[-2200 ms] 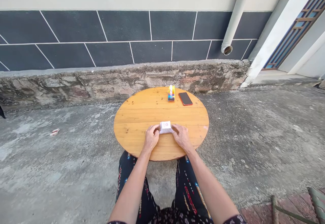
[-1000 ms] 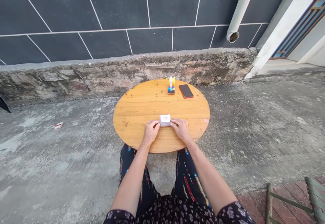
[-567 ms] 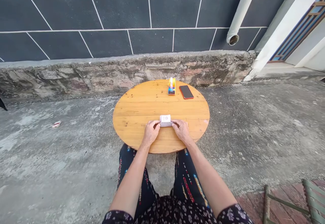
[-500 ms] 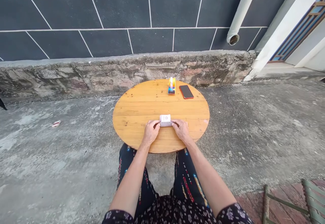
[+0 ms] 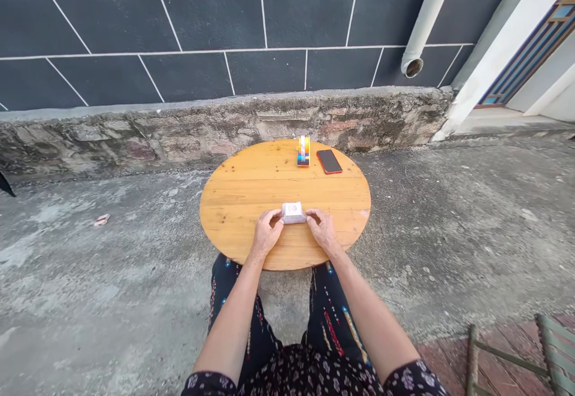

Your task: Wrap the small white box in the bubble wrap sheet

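A small white box [image 5: 293, 212] with a pink mark on top sits on the near half of a round wooden table [image 5: 233, 198]. My left hand [image 5: 266, 234] grips the box's left end with its fingertips. My right hand [image 5: 321, 229] grips the right end the same way. The box rests on the tabletop between them.
At the table's far edge stand a small multicoloured block stack [image 5: 303, 151] and a red-cased phone [image 5: 329, 161] lying flat. A low stone ledge [image 5: 179, 132] and tiled wall lie behind, a drainpipe [image 5: 424, 18] at the right. A green metal frame [image 5: 512, 354] shows at bottom right.
Between the oldest frame and now the view tilted down and the hands with the box shifted slightly up the table. In the last half second the fingers spread a little at the box's ends.
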{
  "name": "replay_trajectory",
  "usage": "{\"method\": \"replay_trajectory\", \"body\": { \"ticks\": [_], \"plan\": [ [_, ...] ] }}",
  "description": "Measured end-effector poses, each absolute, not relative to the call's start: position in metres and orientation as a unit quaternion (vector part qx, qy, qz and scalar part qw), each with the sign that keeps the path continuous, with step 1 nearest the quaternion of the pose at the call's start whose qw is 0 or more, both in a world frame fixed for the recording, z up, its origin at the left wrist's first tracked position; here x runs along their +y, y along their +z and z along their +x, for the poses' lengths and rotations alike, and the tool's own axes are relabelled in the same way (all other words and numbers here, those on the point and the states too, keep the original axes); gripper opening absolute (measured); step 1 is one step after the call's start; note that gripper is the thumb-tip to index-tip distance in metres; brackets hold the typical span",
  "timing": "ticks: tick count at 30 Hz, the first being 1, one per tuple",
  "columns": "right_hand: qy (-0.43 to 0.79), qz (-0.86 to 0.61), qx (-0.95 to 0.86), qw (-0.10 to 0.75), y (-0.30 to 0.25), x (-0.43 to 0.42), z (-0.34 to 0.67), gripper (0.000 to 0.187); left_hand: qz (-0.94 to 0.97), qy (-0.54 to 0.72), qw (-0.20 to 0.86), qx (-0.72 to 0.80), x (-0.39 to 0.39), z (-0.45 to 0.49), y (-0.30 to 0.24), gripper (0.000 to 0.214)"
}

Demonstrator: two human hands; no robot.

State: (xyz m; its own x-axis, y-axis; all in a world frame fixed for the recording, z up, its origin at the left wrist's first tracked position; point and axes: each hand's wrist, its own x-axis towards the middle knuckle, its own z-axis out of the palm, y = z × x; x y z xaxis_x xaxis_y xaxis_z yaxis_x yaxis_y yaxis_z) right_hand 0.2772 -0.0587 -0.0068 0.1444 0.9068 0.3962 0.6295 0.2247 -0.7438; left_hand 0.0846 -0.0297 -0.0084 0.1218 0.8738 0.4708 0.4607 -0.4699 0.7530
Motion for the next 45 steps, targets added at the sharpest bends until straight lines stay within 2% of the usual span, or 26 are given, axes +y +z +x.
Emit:
{"method": "replay_trajectory", "body": {
  "ticks": [5,16,20,24,27,31,42,45],
  "plan": [
    [0.161,-0.589,-0.64,0.466,-0.003,-0.06,0.278,0.018,0.719,0.471,0.214,0.463,-0.028,0.084,-0.01,0.019],
    [0.185,-0.614,-0.629,0.439,-0.001,-0.055,0.275,0.019,0.727,0.456,0.235,0.457,-0.025,0.085,-0.011,0.016],
    [0.182,-0.623,-0.584,0.487,-0.003,-0.061,0.27,0.039,0.692,0.485,0.27,0.463,-0.035,0.088,-0.007,0.031],
    [0.253,-0.595,-0.517,0.561,-0.005,-0.063,0.254,0.061,0.585,0.535,0.388,0.471,-0.04,0.102,-0.012,0.049],
    [0.313,-0.577,-0.493,0.571,-0.003,-0.053,0.242,0.067,0.525,0.56,0.442,0.463,-0.032,0.115,-0.017,0.058],
    [0.344,-0.565,-0.49,0.568,0.0,-0.032,0.233,0.076,0.49,0.564,0.459,0.481,-0.018,0.127,-0.015,0.063],
    [0.378,-0.542,-0.545,0.517,0.002,-0.032,0.226,0.077,0.507,0.527,0.46,0.503,-0.014,0.144,-0.016,0.069],
    [0.393,-0.523,-0.523,0.546,-0.001,-0.025,0.232,0.076,0.508,0.528,0.465,0.497,-0.012,0.138,-0.014,0.068]
  ]
}}
